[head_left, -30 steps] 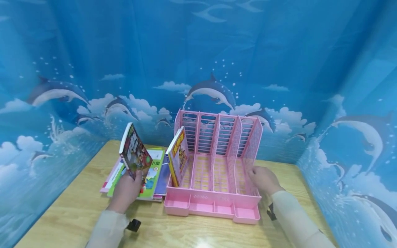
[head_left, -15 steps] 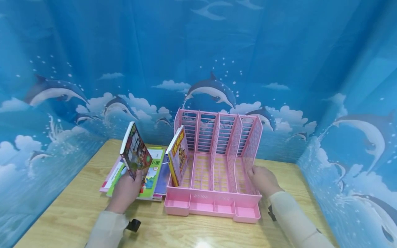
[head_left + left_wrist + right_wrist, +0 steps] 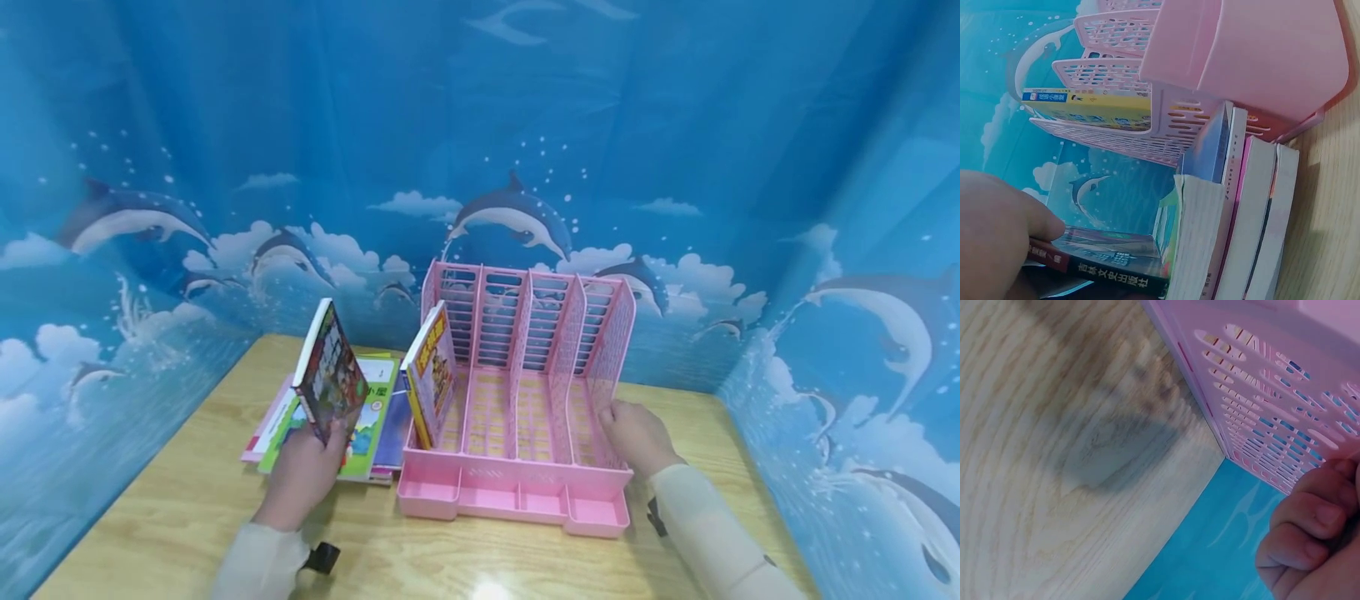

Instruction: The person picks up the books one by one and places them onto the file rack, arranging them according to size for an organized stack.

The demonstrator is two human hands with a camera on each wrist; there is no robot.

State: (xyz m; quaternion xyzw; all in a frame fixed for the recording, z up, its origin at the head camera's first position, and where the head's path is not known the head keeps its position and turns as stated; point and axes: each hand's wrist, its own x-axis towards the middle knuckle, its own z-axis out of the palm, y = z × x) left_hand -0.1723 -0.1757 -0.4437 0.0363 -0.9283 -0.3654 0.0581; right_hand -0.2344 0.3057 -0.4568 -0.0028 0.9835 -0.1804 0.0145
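My left hand [image 3: 302,471] grips a dark-covered book [image 3: 330,371] between thumb and fingers, holding it on edge above a pile of books [image 3: 378,387]. In the left wrist view its black spine [image 3: 1113,275] reaches the pile; whether it bears on the pile I cannot tell. A pink desktop book rack [image 3: 517,471] stands right of the pile. One yellow-spined book [image 3: 431,379] leans upright in its leftmost slot. At the rack's right side, my right hand [image 3: 640,435] holds the perforated side panel [image 3: 1272,406] with curled fingers; the thumb is hidden.
Thin pink dividers [image 3: 517,367] part the rack's slots. Small open trays [image 3: 596,512] run along its front. The wooden table [image 3: 187,508] is bordered by a blue dolphin-print curtain [image 3: 480,108] at the back and sides.
The dark book's top edge has shifted slightly to the right, with a small movement of my left hand. My right hand stays at the rack's side.
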